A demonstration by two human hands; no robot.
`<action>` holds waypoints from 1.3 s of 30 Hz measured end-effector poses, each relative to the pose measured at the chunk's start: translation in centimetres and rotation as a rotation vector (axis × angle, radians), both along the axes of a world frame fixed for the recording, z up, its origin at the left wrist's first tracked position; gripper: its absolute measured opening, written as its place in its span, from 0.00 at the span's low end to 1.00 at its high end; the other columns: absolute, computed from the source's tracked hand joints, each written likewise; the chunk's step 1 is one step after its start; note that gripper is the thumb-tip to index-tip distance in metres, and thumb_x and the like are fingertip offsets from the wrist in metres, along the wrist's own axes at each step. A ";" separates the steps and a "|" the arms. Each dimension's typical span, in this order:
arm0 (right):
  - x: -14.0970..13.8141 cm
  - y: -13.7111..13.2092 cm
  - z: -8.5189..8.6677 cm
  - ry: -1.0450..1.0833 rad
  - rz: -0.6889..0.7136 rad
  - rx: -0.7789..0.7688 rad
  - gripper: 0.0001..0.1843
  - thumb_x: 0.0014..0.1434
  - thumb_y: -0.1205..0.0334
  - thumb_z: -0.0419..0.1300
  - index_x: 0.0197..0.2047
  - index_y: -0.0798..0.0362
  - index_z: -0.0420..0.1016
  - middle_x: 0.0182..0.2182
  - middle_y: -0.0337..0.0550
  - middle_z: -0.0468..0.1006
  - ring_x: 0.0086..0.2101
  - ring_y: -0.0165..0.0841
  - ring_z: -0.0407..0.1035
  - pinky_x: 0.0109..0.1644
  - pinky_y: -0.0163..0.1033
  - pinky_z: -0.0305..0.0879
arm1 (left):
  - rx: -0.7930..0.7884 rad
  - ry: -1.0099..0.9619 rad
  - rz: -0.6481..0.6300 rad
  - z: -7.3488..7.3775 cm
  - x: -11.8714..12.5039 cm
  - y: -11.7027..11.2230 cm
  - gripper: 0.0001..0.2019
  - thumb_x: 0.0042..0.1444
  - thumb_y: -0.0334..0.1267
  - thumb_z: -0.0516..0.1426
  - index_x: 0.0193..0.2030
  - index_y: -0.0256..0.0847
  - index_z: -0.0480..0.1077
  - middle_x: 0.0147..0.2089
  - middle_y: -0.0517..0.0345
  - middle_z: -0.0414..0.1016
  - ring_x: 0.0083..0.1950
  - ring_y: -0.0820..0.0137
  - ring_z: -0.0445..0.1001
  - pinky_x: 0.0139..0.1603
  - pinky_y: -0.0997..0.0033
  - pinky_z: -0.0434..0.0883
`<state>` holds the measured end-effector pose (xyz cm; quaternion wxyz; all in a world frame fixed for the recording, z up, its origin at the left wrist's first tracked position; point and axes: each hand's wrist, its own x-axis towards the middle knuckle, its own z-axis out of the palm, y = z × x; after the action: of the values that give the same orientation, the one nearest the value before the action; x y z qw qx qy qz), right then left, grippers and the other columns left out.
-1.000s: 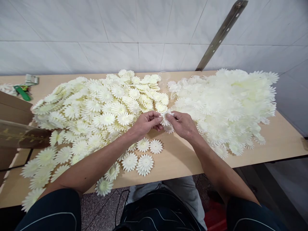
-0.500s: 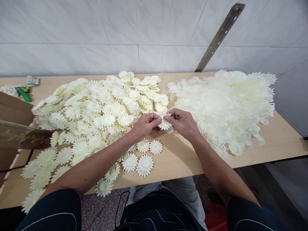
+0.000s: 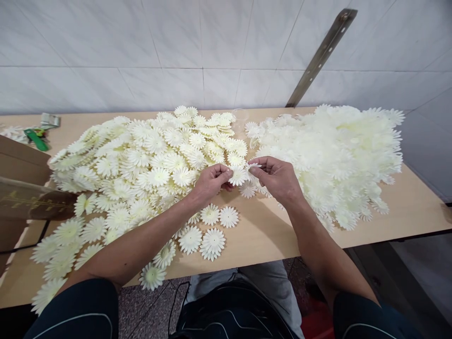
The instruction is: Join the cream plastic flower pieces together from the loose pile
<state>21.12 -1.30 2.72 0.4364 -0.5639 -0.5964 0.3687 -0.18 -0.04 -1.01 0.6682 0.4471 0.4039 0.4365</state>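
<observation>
Between thumb and fingers, my left hand (image 3: 214,182) pinches a cream-white artificial flower (image 3: 238,175) by its left edge. Just right of it, my right hand (image 3: 274,175) is closed on another petal layer (image 3: 253,165), seen nearly edge-on. The two pieces are close together; whether they touch I cannot tell. Below my left hand, several loose flowers (image 3: 213,243) lie flat on the table. A heap of yellowish-white flowers (image 3: 155,141) spreads to the left, and a paler, whiter heap of petal layers (image 3: 328,160) lies to the right.
The wooden table (image 3: 261,240) runs along a tiled wall (image 3: 219,37). A metal bracket (image 3: 319,61) leans up the wall. At the left are a cardboard box (image 3: 23,162), a green-handled tool (image 3: 36,140) and a small pale block (image 3: 50,120).
My right hand has moved a little to the right, drawing a petal layer away from the flower in my left hand. The left hand has shifted slightly left. The heaps look unchanged.
</observation>
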 end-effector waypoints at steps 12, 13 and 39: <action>0.9 -0.1 0.5 -0.248 0.007 0.053 0.29 0.63 0.33 0.65 0.27 0.50 0.71 0.19 0.34 0.61 0.25 0.30 0.55 0.30 0.39 0.52 | 0.005 0.016 -0.011 0.3 -0.2 -0.1 0.21 0.53 0.51 0.76 0.34 0.37 0.76 0.31 0.59 0.78 0.29 0.74 0.77 0.34 0.71 0.80; 0.9 -0.1 0.6 -0.274 0.001 0.069 0.30 0.64 0.32 0.64 0.26 0.50 0.69 0.19 0.34 0.60 0.25 0.30 0.54 0.30 0.39 0.52 | 0.004 0.015 -0.011 0.3 -0.2 -0.1 0.21 0.53 0.50 0.76 0.34 0.37 0.76 0.31 0.59 0.78 0.29 0.74 0.77 0.35 0.71 0.80; -0.2 -0.3 0.2 -0.093 0.059 0.016 0.31 0.62 0.28 0.67 0.29 0.50 0.74 0.19 0.34 0.64 0.23 0.30 0.55 0.28 0.39 0.51 | 0.047 0.116 0.024 1.7 -0.1 -0.6 0.09 0.55 0.38 0.67 0.43 0.42 0.83 0.29 0.62 0.72 0.26 0.74 0.69 0.25 0.74 0.70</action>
<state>20.96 -1.60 2.88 0.4018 -0.5590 -0.6354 0.3499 -0.33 -0.62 0.66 0.6276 0.4824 0.4370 0.4272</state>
